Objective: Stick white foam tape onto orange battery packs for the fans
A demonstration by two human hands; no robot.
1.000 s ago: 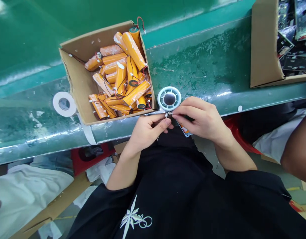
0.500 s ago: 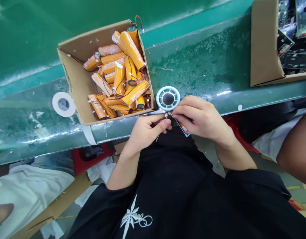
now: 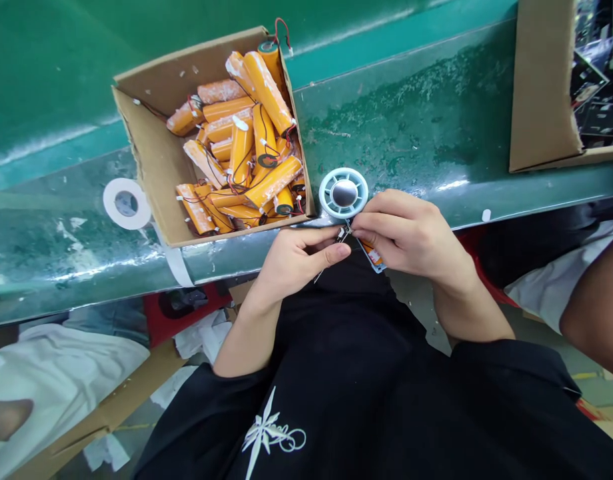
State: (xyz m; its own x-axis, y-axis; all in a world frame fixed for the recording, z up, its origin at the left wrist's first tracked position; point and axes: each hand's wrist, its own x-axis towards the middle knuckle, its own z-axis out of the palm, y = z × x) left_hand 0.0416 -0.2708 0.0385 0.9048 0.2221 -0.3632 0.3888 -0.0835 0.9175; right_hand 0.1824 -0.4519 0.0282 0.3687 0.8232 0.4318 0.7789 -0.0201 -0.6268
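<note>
A light-blue round spoked part with a silver centre sits at the front edge of the green table. It appears joined to a narrow light-blue piece with an orange battery in it, which hangs below the edge. My right hand is closed on this device just under the round part. My left hand pinches a small dark part with a white connector and a thin wire between thumb and forefinger. The fingertips of both hands nearly meet, and they partly hide the small part.
A cardboard box of orange wired batteries stands left of the hands. Beside it lies a white tape roll. At the right is a box of dark boards. People sit close on both sides, near red stools.
The round part and my hands have shifted slightly right in view. The small dark part and white connector show more between my fingers, and more of the orange battery shows.
</note>
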